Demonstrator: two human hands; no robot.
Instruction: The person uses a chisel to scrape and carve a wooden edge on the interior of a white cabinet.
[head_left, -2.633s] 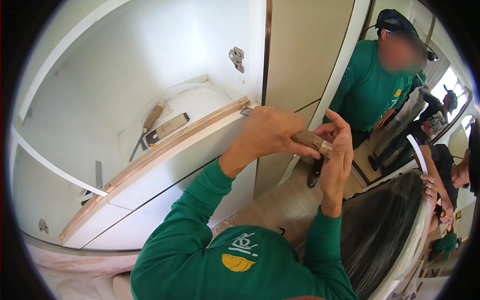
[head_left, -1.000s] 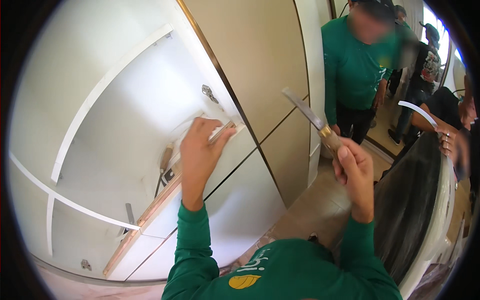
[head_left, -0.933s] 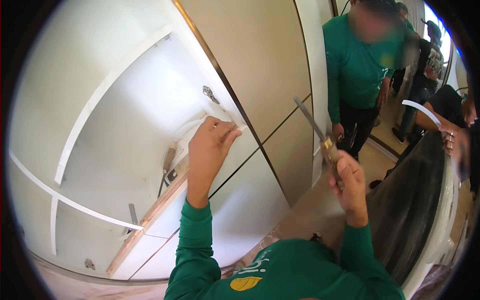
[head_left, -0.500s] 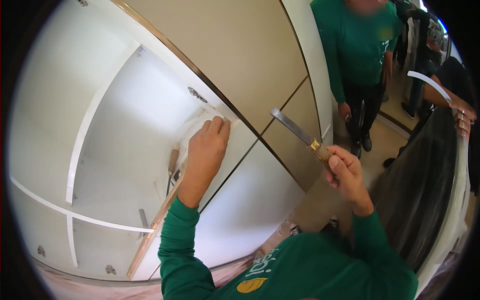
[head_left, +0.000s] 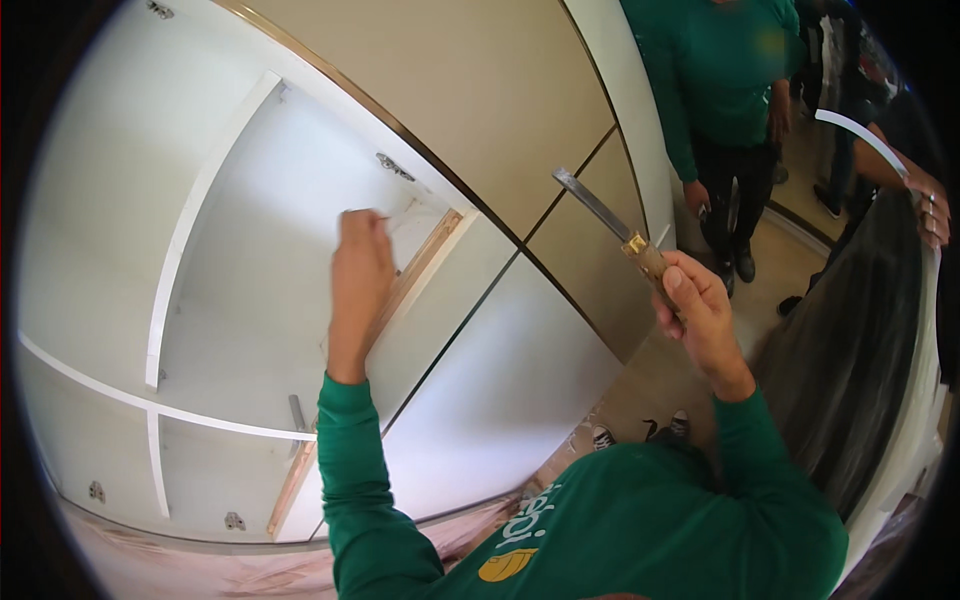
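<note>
My right hand [head_left: 698, 308] is closed around the wooden handle of a chisel [head_left: 600, 210], its metal blade pointing up and to the left. My left hand [head_left: 362, 265], a little blurred, is over the white cabinet's [head_left: 250, 250] open inside, its fingers curled together. Whether something small is pinched between its fingertips cannot be made out. Just right of this hand runs the cabinet panel's bare wooden edge [head_left: 440, 240], part of it behind the wrist. The hand and forearm hide the cabinet's corner behind them.
Metal hinge plates [head_left: 394, 167] sit on the cabinet sides. A grey metal piece [head_left: 297, 412] stands by the divider. Beige panels [head_left: 470, 100] lie beyond. A person in green [head_left: 735, 90] stands at upper right; another person's hand [head_left: 932, 210] is near a white strip [head_left: 860, 152] and a dark curved panel [head_left: 840, 370].
My left hand has left the bare wooden edge and moved left, over the cabinet's inside. My right hand and the chisel have shifted slightly up and right.
</note>
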